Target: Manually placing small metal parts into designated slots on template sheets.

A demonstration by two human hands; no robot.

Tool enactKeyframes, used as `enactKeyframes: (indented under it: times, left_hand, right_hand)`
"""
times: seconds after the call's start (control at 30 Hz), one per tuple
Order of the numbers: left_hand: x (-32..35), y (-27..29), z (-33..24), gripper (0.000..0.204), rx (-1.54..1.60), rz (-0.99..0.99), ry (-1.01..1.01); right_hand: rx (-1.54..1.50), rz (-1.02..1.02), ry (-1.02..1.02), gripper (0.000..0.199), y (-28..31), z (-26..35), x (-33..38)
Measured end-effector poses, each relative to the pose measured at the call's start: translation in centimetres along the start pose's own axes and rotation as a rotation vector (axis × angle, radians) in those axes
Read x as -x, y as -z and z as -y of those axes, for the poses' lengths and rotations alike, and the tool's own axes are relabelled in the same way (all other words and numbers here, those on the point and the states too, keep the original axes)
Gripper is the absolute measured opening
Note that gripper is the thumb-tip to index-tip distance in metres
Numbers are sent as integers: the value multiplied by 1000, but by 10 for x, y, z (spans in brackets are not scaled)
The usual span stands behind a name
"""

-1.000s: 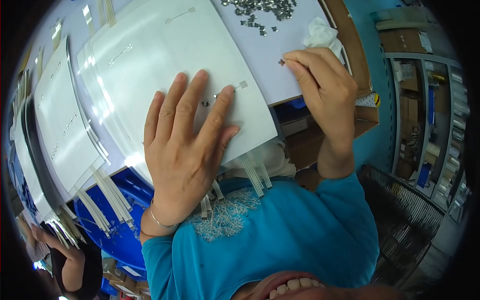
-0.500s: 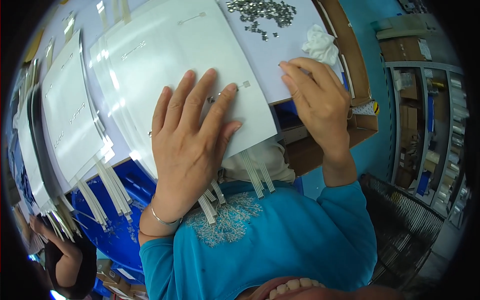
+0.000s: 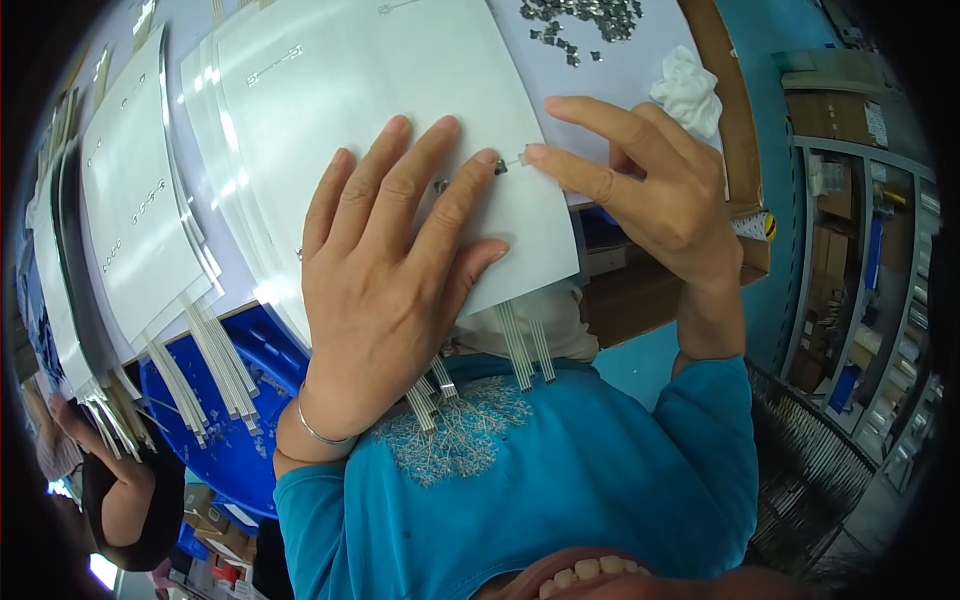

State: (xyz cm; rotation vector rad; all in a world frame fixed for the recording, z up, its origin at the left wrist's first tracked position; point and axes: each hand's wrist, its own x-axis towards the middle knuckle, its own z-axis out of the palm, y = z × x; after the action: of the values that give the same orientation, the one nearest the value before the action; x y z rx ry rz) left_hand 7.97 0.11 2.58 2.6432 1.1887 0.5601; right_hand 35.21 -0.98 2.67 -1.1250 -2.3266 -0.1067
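My left hand lies flat, fingers spread, on a stack of white flexible sheets with ribbon tails hanging off the table's near edge. My right hand reaches in from the right, its fingertips pinching a small metal piece at the sheet's right edge, just beside my left index fingertip. Another tiny metal piece shows between my left fingers.
A pile of small metal parts and a crumpled white cloth lie at the far right of the table. More sheet stacks fan out at left above a blue bin. Shelving stands at right; another person sits lower left.
My right hand has moved left from the table's right edge to the sheet, bringing its fingertips up to my left index finger. My left hand has stayed pressed on the sheet.
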Motion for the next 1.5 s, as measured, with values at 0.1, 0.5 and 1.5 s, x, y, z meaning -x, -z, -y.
enactKeyframes:
  times: [0.1, 0.5, 1.5]
  left_hand:
    - [0, 0, 0, 62, 15, -3, 2]
    - [0, -3, 2, 62, 23, -10, -9]
    - [1, -3, 0, 59, 59, -34, 3]
  right_hand:
    - [-41, -11, -16, 44, -2, -2, 2]
    - [-130, 16, -50, 41, -5, 0, 0]
    - [77, 53, -153, 43, -4, 28, 9]
